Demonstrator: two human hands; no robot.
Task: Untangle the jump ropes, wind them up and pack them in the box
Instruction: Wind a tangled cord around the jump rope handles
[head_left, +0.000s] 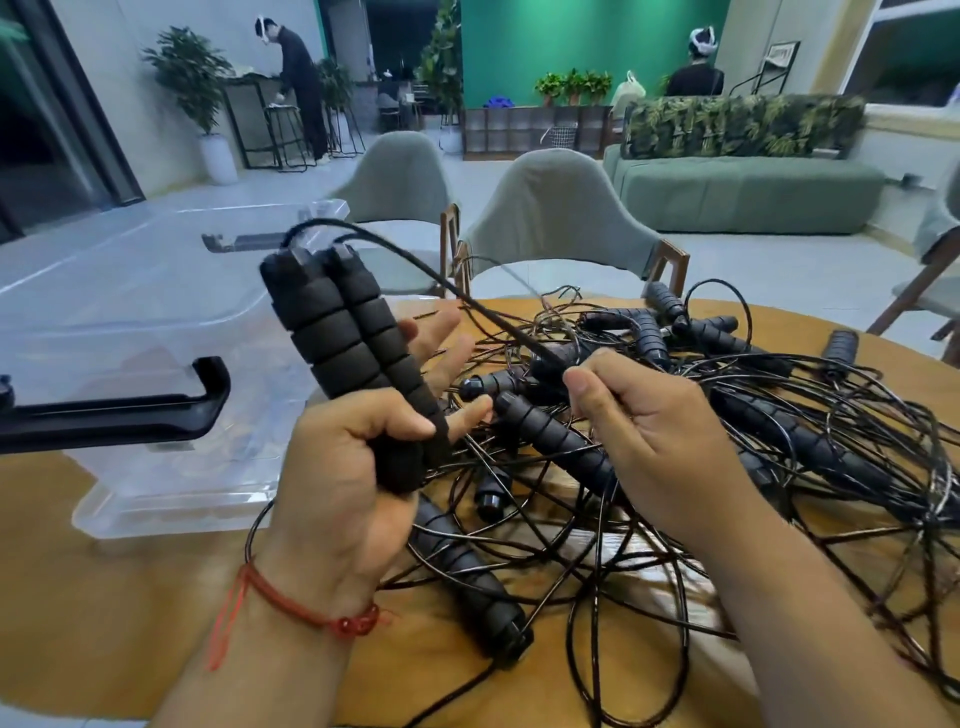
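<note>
The round wooden table (130, 597) is seen first at its near edge, where loose loops of cord lie close to the rim. Above it, the left hand (343, 467), marked by a red string bracelet (291, 603) at the wrist, is closed on the lower ends of two black foam-covered handles (332, 322). The handles are clamped side by side and upright by the thumb, with the fingers spread behind them. The grip of the right hand (654, 441) is a pinch of thumb and forefinger on the thin black cord (467, 296), which leaves the handle tops in a small arch and slants down to the pinch. One jump rope is thus held clear of the table, but the rest of its length is lost in the heap of tangled black ropes and handles (779, 415) spread over the middle and right of the table.

The step in hand is judged to be the freeing of this cord. The cord should be fed through the pinch in short lengths and kept lightly taut, since a hard pull is likely to tighten crossings in the heap. Where resistance is felt, the crossing loop should be lifted off rather than dragged. Winding is best begun once the cord runs free.

The transparent plastic storage box (156, 312) with black latch bars (130, 405) is set at the left, just beside the heap. Open room is found above the heap and toward the two grey-green chairs (550, 208) beyond the far edge. Cords near the right edge may slide off.
</note>
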